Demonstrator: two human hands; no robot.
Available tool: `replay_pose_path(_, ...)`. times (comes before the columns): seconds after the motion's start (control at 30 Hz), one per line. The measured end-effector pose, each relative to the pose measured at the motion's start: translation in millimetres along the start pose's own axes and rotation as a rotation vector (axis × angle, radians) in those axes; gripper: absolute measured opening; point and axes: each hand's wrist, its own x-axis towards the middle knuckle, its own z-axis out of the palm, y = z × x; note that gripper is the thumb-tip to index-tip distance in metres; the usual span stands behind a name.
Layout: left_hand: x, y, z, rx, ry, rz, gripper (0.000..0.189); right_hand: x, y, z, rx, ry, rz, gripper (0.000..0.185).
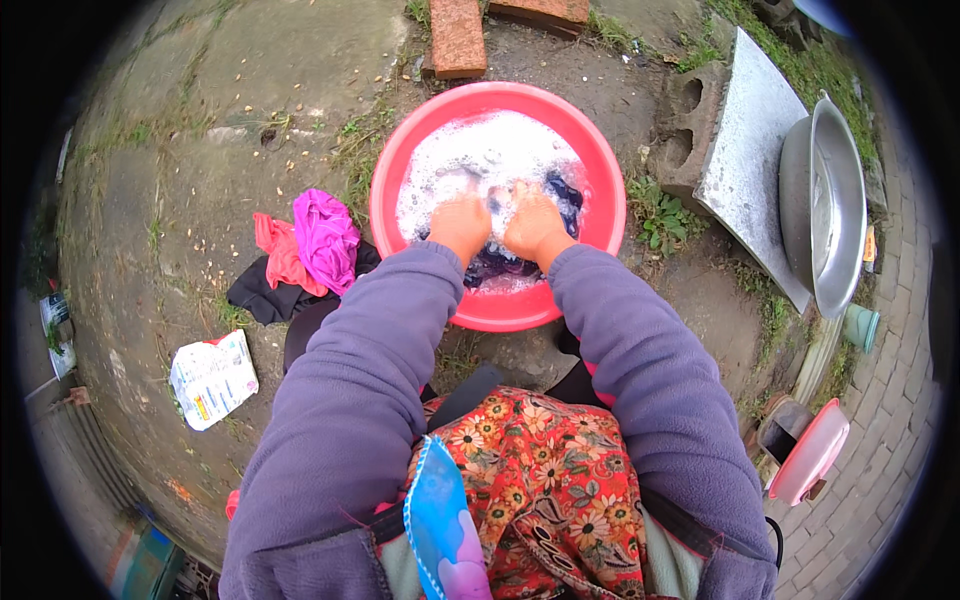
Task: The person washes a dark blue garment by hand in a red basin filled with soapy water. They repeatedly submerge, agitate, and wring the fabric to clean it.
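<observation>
A round red plastic basin stands on the ground before me, holding foamy suds and dark wet cloth. Inside it, my left hand is partly sunk in the foam on the left side, its fingertips hidden. Close beside it on the right, my right hand reaches into the suds over the dark cloth. The fingers of both hands are too covered by foam to tell their grip. On the ground left of the basin lies a heap with a magenta garment, a coral-red one and a black one.
Bricks lie beyond the basin. At right, a hollow concrete block supports a tilted grey slab, beside a metal basin. A printed plastic packet lies at left. A pink basin stands at lower right.
</observation>
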Motion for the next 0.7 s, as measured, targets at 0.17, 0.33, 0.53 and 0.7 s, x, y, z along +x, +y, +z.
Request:
replay_pose_path(0.17,9.8,-0.3,-5.6,0.016,0.068,0.143,0.029,7.2,1.6,-17.9,0.043,-0.107,-0.052,0.034)
replay_pose_path(0.33,9.3,-1.1,-29.1,-0.254,0.285,0.008,0.031,-5.5,11.9,-37.0,0.19,0.184,0.081,0.038)
replay_pose_path(0.53,-16.6,4.0,-76.5,-0.707,0.399,0.247,0.03,-42.5,11.1,-84.6,1.113,0.379,-0.08,0.034)
replay_pose_path(0.7,-65.3,23.8,-123.5,-0.864,0.478,0.266,0.022,-75.0,-6.3,-123.5,1.639,0.46,-0.097,0.03)
